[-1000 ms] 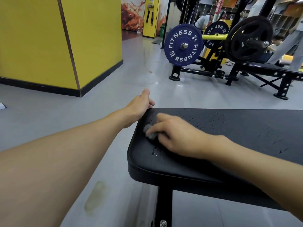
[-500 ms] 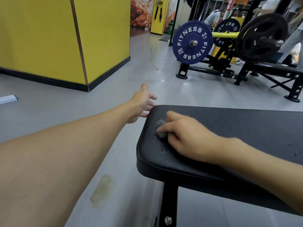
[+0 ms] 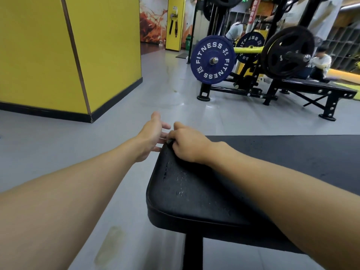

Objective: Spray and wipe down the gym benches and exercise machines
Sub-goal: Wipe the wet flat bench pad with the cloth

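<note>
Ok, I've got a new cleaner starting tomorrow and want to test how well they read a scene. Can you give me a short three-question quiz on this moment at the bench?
1. Which hand holds the cloth at the far corner of the bench pad? A) left hand B) right hand C) neither
2. True or false: the left hand grips a spray bottle.
3. Fill in: the blue weight plate reads ____.

Key: 1 B. 2 False: its fingers are straight and it holds nothing. 3 FITNESS.
</note>
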The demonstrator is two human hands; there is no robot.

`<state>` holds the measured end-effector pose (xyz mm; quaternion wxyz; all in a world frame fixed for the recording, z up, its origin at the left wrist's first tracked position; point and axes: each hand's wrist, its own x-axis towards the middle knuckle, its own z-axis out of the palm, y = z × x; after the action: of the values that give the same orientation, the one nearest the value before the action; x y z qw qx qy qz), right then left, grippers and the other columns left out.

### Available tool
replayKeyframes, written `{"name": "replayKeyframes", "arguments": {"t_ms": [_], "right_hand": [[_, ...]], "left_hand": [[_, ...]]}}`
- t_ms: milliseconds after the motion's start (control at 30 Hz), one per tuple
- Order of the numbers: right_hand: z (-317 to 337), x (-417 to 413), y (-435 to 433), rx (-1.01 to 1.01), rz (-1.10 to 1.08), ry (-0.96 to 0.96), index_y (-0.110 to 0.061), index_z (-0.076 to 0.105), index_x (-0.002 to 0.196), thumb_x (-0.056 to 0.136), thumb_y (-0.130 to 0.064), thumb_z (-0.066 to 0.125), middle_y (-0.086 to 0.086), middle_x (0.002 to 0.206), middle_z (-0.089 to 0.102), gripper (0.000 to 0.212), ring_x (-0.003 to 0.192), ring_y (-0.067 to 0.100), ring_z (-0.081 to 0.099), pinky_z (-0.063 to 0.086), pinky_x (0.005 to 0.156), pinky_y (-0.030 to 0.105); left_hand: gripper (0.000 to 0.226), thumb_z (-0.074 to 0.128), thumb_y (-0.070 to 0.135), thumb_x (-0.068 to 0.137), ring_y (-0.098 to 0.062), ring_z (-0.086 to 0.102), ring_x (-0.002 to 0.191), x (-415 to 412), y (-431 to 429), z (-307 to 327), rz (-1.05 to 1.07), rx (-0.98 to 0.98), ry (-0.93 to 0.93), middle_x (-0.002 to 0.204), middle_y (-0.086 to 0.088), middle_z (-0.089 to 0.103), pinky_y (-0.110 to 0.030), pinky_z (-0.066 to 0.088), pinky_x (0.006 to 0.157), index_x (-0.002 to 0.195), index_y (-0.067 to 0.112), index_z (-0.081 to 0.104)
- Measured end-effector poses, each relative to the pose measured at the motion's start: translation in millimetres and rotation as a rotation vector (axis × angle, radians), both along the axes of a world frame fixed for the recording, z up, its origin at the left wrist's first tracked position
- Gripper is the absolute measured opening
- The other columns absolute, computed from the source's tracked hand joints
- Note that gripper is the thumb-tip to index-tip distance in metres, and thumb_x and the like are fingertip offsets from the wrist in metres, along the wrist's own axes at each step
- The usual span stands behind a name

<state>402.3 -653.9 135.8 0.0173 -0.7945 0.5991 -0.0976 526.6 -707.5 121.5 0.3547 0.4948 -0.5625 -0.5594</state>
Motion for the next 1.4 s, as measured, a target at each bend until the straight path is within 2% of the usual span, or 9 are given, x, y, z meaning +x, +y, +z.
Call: {"name": "replayKeyframes", "arguments": {"t_ms": [200,433,567,633,767,900,1033,1133,1400], "right_hand": [[16.6,0.6,90.7,0.146,0.27,-0.095,-0.017,0.069,0.122,0.094,-0.012,0.047,-0.004,0.104,0.044,0.035,0.098,0.009,0.044,0.037,0.094,0.024],[21.0,-37.7,123.3,0.118,0.402,-0.077,-0.015,0.068,0.127,0.094,0.001,0.052,0.004,0.109,0.055,0.04,0.095,0.018,0.056,0.033,0.087,0.013],[13.3,-66.7,69.5,0.047,0.248,-0.037,-0.014,0.071,0.122,0.091,0.001,0.05,0.009,0.111,0.058,0.04,0.103,0.025,0.058,0.033,0.094,0.015],[11.5,-89.2,35.4,0.016,0.049,-0.027,-0.022,0.071,0.12,0.094,-0.005,0.046,0.007,0.112,0.053,0.04,0.105,0.028,0.057,0.041,0.1,0.031],[9.0,-91.5,11.7,0.003,-0.129,0.058,-0.022,0.068,0.119,0.098,-0.012,0.045,0.008,0.108,0.046,0.033,0.106,0.036,0.053,0.044,0.093,0.042],[13.5,-70.0,76.9,0.001,0.089,0.01,-0.016,0.07,0.117,0.096,-0.002,0.047,0.004,0.103,0.048,0.034,0.097,0.031,0.053,0.041,0.09,0.034],[26.8,-71.7,160.1,0.087,0.322,-0.04,-0.017,0.069,0.119,0.095,-0.001,0.049,0.001,0.105,0.051,0.035,0.093,0.021,0.05,0.037,0.087,0.019],[27.2,-86.1,169.4,0.112,0.352,-0.028,-0.021,0.066,0.127,0.094,-0.001,0.049,-0.001,0.109,0.051,0.042,0.096,0.017,0.047,0.033,0.089,0.014],[18.9,-162.3,42.7,-0.048,-0.119,-0.003,-0.016,0.071,0.122,0.089,0.003,0.047,0.015,0.109,0.058,0.045,0.105,0.037,0.056,0.042,0.094,0.042]], "left_hand": [[0.068,0.011,0.047,0.106,-0.027,0.058,0.104,-19.7,0.4,4.5,-0.023,-0.134,-0.099,0.112,-0.016,0.07,-0.031,0.035,0.077,0.116,0.008,0.065],[0.065,0.016,0.047,0.107,-0.026,0.06,0.104,-41.7,10.6,3.5,-0.131,-0.267,-0.23,0.1,-0.005,0.069,-0.034,0.038,0.088,0.09,0.015,0.071],[0.066,0.015,0.052,0.105,-0.027,0.061,0.108,-39.0,11.3,3.0,-0.167,-0.254,-0.253,0.11,-0.009,0.069,-0.04,0.041,0.105,0.091,0.02,0.07],[0.066,0.014,0.056,0.103,-0.026,0.059,0.112,-39.6,13.0,3.4,-0.196,-0.258,-0.281,0.117,-0.009,0.067,-0.041,0.039,0.109,0.095,0.022,0.07],[0.063,0.012,0.051,0.107,-0.021,0.055,0.117,-38.2,16.5,7.1,-0.223,-0.279,-0.289,0.122,-0.005,0.063,-0.035,0.035,0.1,0.115,0.019,0.067],[0.064,0.015,0.052,0.105,-0.023,0.058,0.115,-48.9,18.3,11.0,-0.271,-0.315,-0.223,0.118,-0.009,0.066,-0.04,0.038,0.109,0.113,0.016,0.067],[0.069,0.012,0.064,0.086,-0.022,0.06,0.111,-68.1,22.0,15.4,-0.346,-0.33,-0.236,0.108,-0.005,0.07,-0.036,0.039,0.1,0.096,0.025,0.068],[0.065,0.014,0.061,0.097,-0.021,0.061,0.11,-82.0,23.8,16.5,-0.383,-0.333,-0.236,0.108,-0.006,0.069,-0.035,0.039,0.102,0.092,0.026,0.068],[0.059,0.013,0.047,0.108,-0.022,0.058,0.113,-97.7,32.7,19.2,-0.392,-0.339,-0.231,0.116,-0.01,0.068,-0.032,0.037,0.101,0.106,0.019,0.065]]}}
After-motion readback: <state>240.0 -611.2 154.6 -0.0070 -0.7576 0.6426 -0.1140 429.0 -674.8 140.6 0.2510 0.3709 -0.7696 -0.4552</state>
